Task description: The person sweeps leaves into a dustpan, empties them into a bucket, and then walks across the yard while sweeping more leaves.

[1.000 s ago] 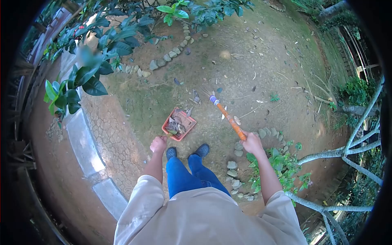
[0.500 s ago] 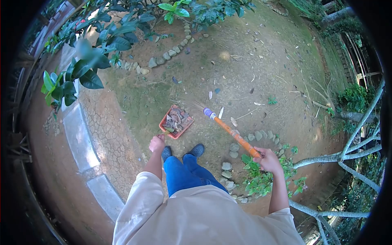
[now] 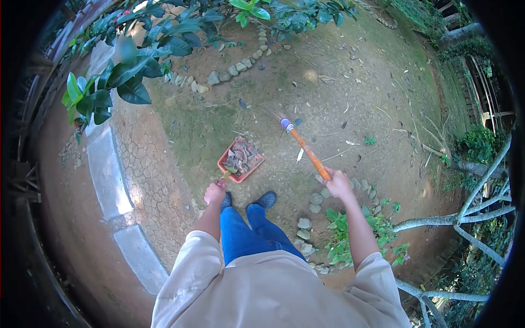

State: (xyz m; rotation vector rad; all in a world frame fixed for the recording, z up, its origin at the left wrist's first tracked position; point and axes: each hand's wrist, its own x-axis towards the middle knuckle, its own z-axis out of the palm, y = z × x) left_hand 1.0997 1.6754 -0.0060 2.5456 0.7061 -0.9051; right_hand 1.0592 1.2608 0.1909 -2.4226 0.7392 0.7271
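Observation:
My left hand (image 3: 215, 192) is closed on the short handle of an orange-red dustpan (image 3: 253, 174), which holds a heap of dry brown leaves (image 3: 242, 157). The pan is low over or on the ground, just ahead of my shoes. My right hand (image 3: 337, 183) grips the upper end of a stick broom (image 3: 309, 153) with an orange handle and a purple-and-white binding. Its thin bristles (image 3: 272, 112) point forward and left, beyond the pan, at the dirt. A pale leaf (image 3: 300, 154) lies beside the broom handle.
Curved rows of stones (image 3: 232, 70) lie ahead and stones (image 3: 315, 203) also lie right of my shoes (image 3: 266, 199), near a leafy plant (image 3: 350, 240). Concrete slabs (image 3: 109, 172) run along the left. Leafy branches (image 3: 134, 76) hang upper left; bare branches (image 3: 429, 222) stand right.
My right hand has moved forward and left, and the broom's bristles now reach farther ahead. The left hand still holds the dustpan in nearly the same place. The view has shifted slightly.

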